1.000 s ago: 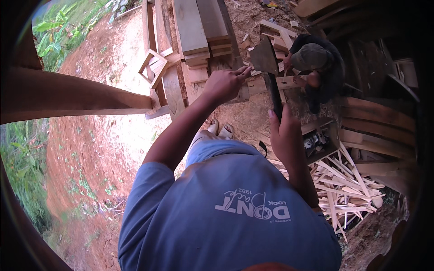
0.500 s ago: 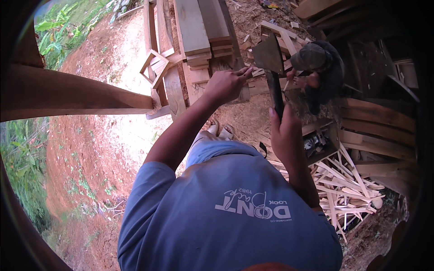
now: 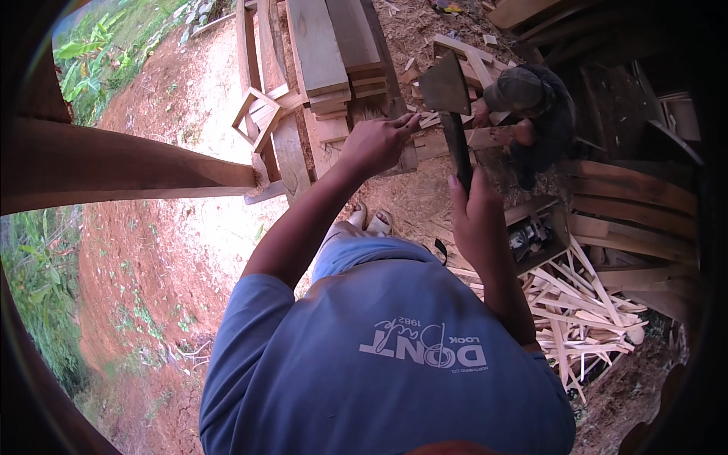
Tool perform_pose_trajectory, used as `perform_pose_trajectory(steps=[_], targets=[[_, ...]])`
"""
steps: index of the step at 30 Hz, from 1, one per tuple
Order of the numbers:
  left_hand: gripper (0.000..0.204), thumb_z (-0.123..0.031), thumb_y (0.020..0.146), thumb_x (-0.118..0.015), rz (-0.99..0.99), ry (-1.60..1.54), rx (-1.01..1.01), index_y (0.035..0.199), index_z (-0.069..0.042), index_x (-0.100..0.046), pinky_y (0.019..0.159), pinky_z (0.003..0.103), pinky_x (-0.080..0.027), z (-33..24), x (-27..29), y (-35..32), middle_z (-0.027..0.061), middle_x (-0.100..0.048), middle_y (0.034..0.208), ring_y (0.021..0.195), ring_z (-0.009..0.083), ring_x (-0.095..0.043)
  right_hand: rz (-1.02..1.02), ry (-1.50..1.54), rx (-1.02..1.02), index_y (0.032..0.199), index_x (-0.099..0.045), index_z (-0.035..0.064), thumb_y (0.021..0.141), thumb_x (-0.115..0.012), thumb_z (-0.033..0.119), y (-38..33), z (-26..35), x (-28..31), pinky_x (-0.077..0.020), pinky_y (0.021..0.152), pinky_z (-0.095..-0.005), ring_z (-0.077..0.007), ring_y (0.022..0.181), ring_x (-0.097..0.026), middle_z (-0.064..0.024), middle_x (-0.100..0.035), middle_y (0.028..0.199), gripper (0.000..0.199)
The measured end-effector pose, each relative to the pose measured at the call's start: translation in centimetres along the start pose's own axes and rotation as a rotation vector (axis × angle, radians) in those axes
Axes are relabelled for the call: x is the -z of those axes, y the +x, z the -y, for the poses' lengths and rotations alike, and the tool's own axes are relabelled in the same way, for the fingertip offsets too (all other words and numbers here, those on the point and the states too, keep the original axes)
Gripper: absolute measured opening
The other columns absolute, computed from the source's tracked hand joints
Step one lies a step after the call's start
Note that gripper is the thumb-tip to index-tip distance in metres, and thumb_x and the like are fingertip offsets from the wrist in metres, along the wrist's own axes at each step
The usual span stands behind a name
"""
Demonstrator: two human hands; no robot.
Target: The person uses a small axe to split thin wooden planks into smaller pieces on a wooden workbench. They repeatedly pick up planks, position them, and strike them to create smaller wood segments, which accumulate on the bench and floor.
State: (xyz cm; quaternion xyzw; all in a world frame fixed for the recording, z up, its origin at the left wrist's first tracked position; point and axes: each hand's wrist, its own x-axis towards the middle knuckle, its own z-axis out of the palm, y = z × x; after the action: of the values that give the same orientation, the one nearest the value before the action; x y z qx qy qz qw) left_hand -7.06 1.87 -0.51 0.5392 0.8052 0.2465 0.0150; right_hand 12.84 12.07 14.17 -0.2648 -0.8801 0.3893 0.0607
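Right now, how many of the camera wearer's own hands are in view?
2: the left hand is just left of the broad blade, contact unclear; the right hand grips the dark handle, some fingers hidden.

White lettering and small digits stand upside down on the blue shirt.

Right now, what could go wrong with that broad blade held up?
The left hand appears close to the broad blade, so a slip could cut it. If the right hand lost the handle, the blade might drop toward the feet. A crouched co-worker appears near the blade; a swing might reach them, though depth is unclear.
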Motion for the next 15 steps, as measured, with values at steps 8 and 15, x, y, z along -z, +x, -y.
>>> perform_pose_trajectory(steps=[8,15], targets=[[0.045,-0.018,0.097,-0.060,0.027,0.016,0.012,0.143,-0.017,-0.062,0.070,0.047,-0.062,-0.2,-0.2,0.1,0.0014,-0.071,0.137,0.090,0.0326,-0.076,0.085,-0.074,-0.097,0.111,-0.057,-0.0042,0.108,-0.060,0.021,-0.6,-2.7,-1.0,-0.0514,0.072,-0.0543,-0.0510,0.088,-0.070,-0.0287,-0.068,0.087,0.026],[0.043,-0.022,0.097,-0.069,0.053,-0.128,0.161,0.139,-0.013,-0.064,0.080,0.048,-0.061,-0.4,0.8,0.7,0.0116,-0.076,0.122,0.097,0.0364,-0.075,-0.046,0.124,-0.172,0.108,-0.058,-0.0036,0.108,-0.060,0.021,-3.7,-3.6,1.3,-0.0525,0.070,-0.0501,-0.0496,0.088,-0.071,-0.0288,-0.068,0.086,0.024]])
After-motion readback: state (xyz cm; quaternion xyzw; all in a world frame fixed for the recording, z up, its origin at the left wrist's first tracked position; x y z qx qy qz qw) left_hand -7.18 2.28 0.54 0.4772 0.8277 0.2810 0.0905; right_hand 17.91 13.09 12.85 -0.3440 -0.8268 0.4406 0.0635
